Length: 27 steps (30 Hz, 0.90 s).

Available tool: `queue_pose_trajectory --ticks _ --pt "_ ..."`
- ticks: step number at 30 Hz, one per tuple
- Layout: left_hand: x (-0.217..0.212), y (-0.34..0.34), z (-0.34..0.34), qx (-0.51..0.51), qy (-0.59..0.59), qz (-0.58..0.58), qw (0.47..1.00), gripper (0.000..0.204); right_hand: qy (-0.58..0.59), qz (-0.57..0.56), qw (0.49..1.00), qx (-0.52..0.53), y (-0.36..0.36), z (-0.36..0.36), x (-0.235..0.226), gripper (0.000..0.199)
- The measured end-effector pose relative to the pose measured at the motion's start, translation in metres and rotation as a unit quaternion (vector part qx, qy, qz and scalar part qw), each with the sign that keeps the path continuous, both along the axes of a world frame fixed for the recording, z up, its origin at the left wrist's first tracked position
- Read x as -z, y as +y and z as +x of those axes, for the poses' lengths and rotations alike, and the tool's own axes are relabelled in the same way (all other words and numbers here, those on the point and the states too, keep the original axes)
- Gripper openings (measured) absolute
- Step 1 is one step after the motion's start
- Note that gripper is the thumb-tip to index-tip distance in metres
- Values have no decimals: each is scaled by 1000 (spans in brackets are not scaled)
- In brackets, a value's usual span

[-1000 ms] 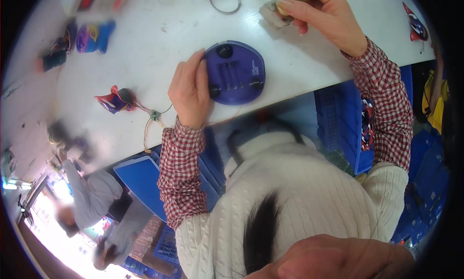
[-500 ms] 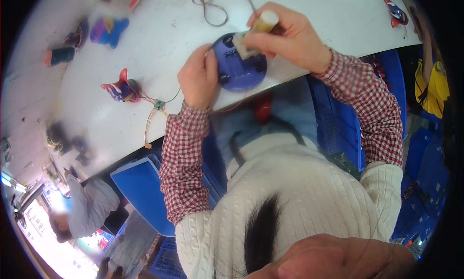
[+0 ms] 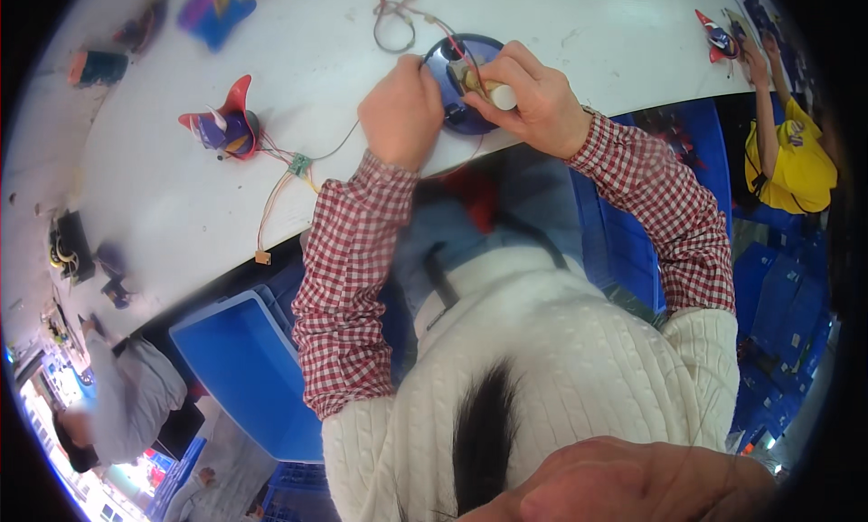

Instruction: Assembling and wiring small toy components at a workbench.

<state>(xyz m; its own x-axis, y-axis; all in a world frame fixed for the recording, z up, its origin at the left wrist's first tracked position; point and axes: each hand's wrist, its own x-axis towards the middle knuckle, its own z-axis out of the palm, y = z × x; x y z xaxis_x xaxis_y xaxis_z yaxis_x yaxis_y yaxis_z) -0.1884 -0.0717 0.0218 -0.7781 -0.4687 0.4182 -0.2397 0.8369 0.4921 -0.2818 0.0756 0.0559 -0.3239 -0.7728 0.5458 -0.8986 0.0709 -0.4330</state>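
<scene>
A round dark-purple plastic base (image 3: 486,47) lies at the table's near edge, with black parts on its upper face. My left hand (image 3: 396,110) is closed at its left rim, fingertips partly hidden. In my right hand (image 3: 541,101) is a small motor block (image 3: 502,96) with a pale round end, pinched against the base's middle. Red and dark wires (image 3: 438,23) run from there up the table. Left of my hands stands a purple-and-red winged toy figure (image 3: 231,128), wired to a small green circuit board (image 3: 299,165).
A thread spool (image 3: 98,68) and a blue-purple piece (image 3: 215,15) lie far left. Another toy figure (image 3: 716,38) is at far right, near a person in a yellow top (image 3: 796,165). Blue bins (image 3: 244,373) stand below the table. Another person (image 3: 136,400) sits lower left.
The view has shifted. My right hand has turned the motor block, which sits lower over the base with its pale end toward me. My left hand still grips the rim. The yellow-clad person's arms now show.
</scene>
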Motion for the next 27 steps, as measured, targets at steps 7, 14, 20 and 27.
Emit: queue_pose_trajectory --ticks 7,14,20,27 --pt "4 3 -2 -9 9 -51 999 9 -36 37 999 10 -5 5 -9 20" --pt "9 0 -5 -12 4 -67 998 9 -108 84 990 -28 -14 -13 -10 17" --pt "10 -4 0 -14 -10 -52 998 13 -51 42 997 -46 -20 -6 -6 17" --pt "-32 -13 117 -26 183 -13 983 31 -124 69 988 -55 1 -10 -4 23"
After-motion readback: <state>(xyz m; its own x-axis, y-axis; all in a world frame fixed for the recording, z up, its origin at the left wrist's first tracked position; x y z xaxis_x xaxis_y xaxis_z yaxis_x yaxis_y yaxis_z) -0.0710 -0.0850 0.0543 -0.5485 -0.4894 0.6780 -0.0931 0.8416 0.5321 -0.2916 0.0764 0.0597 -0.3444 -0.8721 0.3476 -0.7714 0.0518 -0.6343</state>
